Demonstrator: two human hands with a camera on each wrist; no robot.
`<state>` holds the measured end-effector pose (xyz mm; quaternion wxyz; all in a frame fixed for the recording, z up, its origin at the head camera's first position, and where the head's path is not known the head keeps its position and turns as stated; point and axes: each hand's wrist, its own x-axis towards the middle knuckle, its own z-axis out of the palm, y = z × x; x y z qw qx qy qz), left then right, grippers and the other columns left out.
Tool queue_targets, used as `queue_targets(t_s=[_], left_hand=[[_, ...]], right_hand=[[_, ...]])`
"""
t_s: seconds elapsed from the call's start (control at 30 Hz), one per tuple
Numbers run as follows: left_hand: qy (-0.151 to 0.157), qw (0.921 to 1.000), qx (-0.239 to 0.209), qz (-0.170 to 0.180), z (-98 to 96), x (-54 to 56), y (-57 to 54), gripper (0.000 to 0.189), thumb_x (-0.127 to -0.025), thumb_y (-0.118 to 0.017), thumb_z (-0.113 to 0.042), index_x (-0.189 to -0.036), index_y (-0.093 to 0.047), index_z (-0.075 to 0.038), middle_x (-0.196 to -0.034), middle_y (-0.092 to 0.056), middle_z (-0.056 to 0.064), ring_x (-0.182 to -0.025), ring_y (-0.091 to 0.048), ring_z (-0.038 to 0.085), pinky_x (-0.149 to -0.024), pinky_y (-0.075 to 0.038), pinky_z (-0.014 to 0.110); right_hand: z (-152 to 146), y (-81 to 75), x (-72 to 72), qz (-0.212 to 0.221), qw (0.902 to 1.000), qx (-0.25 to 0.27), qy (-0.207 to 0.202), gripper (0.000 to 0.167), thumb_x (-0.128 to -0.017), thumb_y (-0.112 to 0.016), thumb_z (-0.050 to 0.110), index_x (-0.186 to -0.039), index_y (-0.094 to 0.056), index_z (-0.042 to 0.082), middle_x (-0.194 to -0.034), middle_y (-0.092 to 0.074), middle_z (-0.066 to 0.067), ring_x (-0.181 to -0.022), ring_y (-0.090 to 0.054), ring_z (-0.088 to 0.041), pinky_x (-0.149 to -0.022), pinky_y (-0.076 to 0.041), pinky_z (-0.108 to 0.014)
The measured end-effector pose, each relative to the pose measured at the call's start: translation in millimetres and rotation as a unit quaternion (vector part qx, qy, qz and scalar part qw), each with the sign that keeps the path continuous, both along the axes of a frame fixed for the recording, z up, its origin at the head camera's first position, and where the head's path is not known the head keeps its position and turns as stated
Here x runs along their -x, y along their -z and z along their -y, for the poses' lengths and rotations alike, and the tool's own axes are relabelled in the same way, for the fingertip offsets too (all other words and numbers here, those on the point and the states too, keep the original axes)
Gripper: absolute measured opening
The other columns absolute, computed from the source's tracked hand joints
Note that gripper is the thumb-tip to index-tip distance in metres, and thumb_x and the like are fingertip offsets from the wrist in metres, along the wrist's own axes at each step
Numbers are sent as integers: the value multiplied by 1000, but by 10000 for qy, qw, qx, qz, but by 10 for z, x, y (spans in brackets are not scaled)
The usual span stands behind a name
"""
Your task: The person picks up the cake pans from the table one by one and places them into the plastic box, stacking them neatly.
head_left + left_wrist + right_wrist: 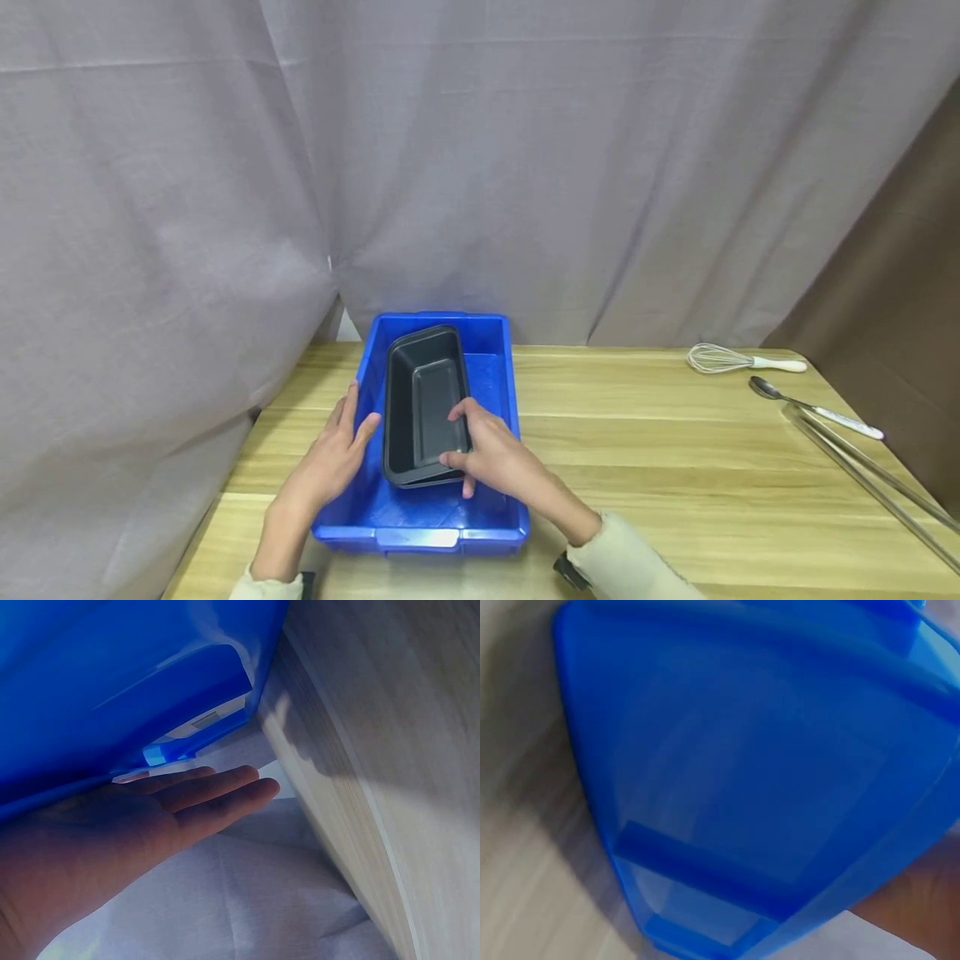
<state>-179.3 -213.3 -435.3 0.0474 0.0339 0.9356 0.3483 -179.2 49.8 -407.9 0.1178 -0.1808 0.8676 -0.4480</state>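
Observation:
A dark grey loaf pan lies slightly turned inside a blue plastic bin, toward the bin's left side. My right hand reaches over the bin's right wall and grips the pan at its near right corner, with thumb and a finger inside it and another fingertip outside the rim. My left hand rests at the bin's left wall, fingers extended and thumb over the rim. In the left wrist view, straight fingers lie along the bin's outside below a handle slot. The right wrist view shows mostly the bin's outer wall; the pan is hidden there.
On the wooden table, a whisk with a white handle lies at the far right. Nearer are a spoon with a pale patterned handle and long metal tongs. A grey curtain hangs behind.

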Motion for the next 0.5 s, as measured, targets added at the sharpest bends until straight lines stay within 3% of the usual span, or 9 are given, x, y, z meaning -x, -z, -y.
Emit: queue_targets(t_s=[0.13,0.23,0.3,0.4,0.47,0.5], left_hand=[[41,10000,-17,-5,-8,21,0,79,-120,-33,-50,-177,1,-6,-178,-10,37,-165,-16,57,-132,-19,70],[36,10000,-22,15,-10,15,-2,79,-120,-34,-49,-177,1,-6,-178,-10,37,-164,-16,57,-131,-19,71],[33,10000,-11,32,-8,9,-3,79,-120,-35,-47,-176,1,-5,-178,-11,38,-164,-17,58,-131,-20,71],[31,10000,78,29,-5,4,-13,79,-120,-36,-47,-176,0,-5,-177,-9,39,-163,-17,59,-131,-22,71],[19,9997,240,-87,-6,9,-28,80,-120,-38,-47,-176,-3,-2,-176,-8,41,-162,-16,63,-129,-22,75],[-14,9992,358,-157,-8,8,-43,80,-120,-39,-47,-176,-5,-1,-176,-7,42,-162,-13,64,-128,-20,77]], right_hand=[[-9,-29,-6,-154,9988,-444,-98,51,-100,-82,10,-139,-53,-2,-135,-60,-31,-47,-68,-13,-82,-60,-34],[-13,-29,-26,-94,9978,-636,-146,45,-101,-80,12,-135,-53,-2,-160,-43,-38,-47,-67,-12,-71,-61,-32],[-6,-23,-36,-35,9971,-743,-162,42,-103,-79,13,-132,-54,-2,-168,-29,-43,-48,-67,-12,-73,-63,-34],[8,-21,-38,49,9958,-897,-164,38,-103,-78,12,-129,-55,-3,-170,-16,-49,-52,-72,-16,-96,-63,-44],[20,-32,-25,-29,9936,-1111,-195,37,-103,-78,11,-128,-56,-4,-168,-15,-51,-67,-80,-22,-118,-50,-52],[25,-39,-19,-55,9930,-1161,-219,36,-103,-78,10,-128,-57,-5,-168,-16,-52,-69,-81,-24,-120,-47,-54]])
